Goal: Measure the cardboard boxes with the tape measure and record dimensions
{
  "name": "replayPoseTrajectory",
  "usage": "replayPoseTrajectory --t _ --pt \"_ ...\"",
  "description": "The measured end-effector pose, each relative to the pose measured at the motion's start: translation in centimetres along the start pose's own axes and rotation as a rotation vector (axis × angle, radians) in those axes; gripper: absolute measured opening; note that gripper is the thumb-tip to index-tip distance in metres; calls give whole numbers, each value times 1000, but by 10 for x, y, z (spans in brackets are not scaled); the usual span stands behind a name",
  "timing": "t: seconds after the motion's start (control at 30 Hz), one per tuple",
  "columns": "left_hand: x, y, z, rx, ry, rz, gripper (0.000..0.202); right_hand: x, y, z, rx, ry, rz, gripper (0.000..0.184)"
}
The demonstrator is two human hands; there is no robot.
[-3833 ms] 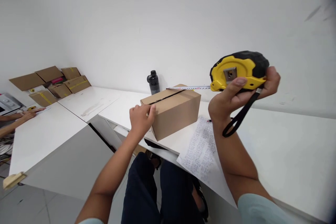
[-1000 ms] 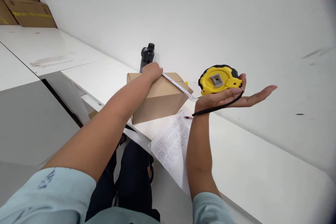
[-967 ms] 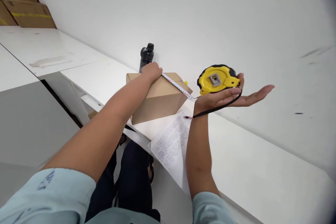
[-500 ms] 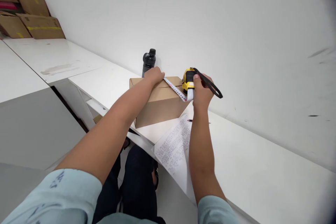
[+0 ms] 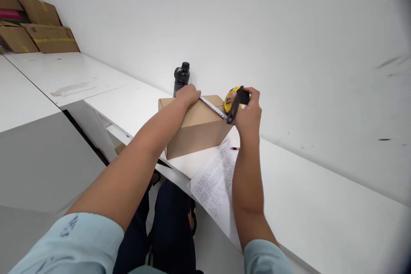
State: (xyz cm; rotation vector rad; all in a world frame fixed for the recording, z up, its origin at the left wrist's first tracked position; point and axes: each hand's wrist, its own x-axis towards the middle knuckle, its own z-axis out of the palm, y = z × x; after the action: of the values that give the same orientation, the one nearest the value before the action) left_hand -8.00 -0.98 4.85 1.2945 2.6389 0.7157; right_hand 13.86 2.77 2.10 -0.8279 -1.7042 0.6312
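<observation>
Desk (image 5: 308, 192): a cardboard box (image 5: 195, 137) is set on its white surface. The left hand (image 5: 189, 93) is curled closed at the box's top; by the right hand (image 5: 251, 114), the yellow-and-black tape measure (image 5: 227, 106) is gripped at the box's right end. The blade (image 5: 213, 108) is stretched across the top, its end held in the left hand. A dimension is apparently being measured; steadiness at both ends seems called for next.

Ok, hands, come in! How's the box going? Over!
Left hand at far end of tape blade. Right hand gripping tape measure. Blade across top of cardboard box. Black strap hiding blade's near end.
</observation>
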Motion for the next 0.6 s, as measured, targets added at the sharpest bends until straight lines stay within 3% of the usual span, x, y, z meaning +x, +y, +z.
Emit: replayPoseTrajectory --t 0.13,0.27,0.33,0.4,0.5,0.53,0.6 --pt "-1 -1 -2 30 -2 8 45 -6 -3 7 -99 -5 8 56" --pt "0 -3 -4 45 -5 21 47 -2 7 13 33 88 -51 68" --pt "1 -3 -4 48 -4 18 49 1 9 17 137 227 -166 81" --pt "0 -3 -3 56 -9 3 51 4 6 20 191 461 -268 84" --pt "-1 -1 -2 62 -21 19 56 4 -3 16 164 826 -228 74" --pt "-1 -1 -2 59 -31 44 58 4 -6 13 149 886 -193 73" --pt "-2 0 -2 49 -50 96 60 2 -9 6 129 886 -157 76"
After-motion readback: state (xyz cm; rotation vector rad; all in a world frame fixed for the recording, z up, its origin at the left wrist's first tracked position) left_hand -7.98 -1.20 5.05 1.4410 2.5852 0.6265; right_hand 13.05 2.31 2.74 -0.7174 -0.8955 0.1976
